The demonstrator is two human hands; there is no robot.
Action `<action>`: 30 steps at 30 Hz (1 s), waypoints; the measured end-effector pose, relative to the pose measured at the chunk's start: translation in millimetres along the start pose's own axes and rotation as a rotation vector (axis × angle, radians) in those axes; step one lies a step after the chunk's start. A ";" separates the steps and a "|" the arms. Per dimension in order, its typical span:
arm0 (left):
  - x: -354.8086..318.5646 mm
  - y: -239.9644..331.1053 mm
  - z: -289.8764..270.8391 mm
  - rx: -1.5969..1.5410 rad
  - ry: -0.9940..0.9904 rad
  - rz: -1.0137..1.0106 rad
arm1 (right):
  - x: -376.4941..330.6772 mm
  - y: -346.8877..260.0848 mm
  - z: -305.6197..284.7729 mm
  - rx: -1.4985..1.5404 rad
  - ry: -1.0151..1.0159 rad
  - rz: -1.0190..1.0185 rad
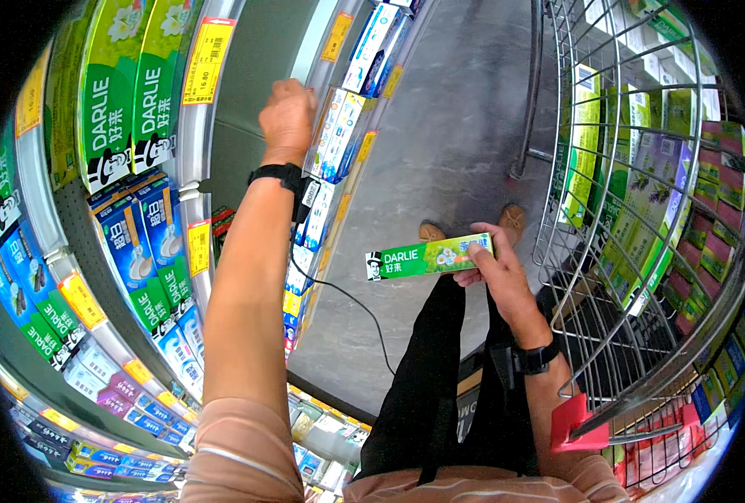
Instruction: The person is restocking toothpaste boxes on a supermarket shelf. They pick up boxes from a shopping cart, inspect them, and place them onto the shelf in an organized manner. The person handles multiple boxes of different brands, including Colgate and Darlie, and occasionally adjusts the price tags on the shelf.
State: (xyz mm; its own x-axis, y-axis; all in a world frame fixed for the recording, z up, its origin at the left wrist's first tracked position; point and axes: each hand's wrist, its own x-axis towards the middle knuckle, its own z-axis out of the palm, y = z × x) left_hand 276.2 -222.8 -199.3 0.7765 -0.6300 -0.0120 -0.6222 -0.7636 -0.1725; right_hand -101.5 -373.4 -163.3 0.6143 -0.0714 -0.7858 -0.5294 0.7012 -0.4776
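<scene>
A slim green and white toothpaste box (418,258) lies across my right hand (505,281), thumb on top and fingers underneath, held level over the floor by my legs. My left hand (288,116) reaches forward over a grey shelf (242,101), its fingers curled in. The palm side faces away, so anything inside it is hidden. Just right of that hand runs a row of white and blue boxes (339,134) along the shelf edge. Larger green toothpaste boxes (108,92) stand on the shelf to its left.
A wire shopping cart (615,193) with a red corner piece (580,423) stands at my right, more boxes (649,193) showing through its wires. Blue and green boxes (142,243) fill lower shelves at left. A thin black cable (351,293) hangs from my left wrist.
</scene>
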 end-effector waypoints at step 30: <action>-147.8 25.5 -343.4 -1.354 -0.712 0.088 | -177.1 -142.6 134.4 -0.575 -0.386 -0.298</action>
State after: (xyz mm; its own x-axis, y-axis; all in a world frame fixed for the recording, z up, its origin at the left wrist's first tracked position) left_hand 111.4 -197.7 136.3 0.3732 -0.7836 -0.4967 0.0180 -0.5291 0.8483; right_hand -56.1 -365.5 96.8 0.8845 0.1279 -0.4487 -0.4662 0.2023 -0.8613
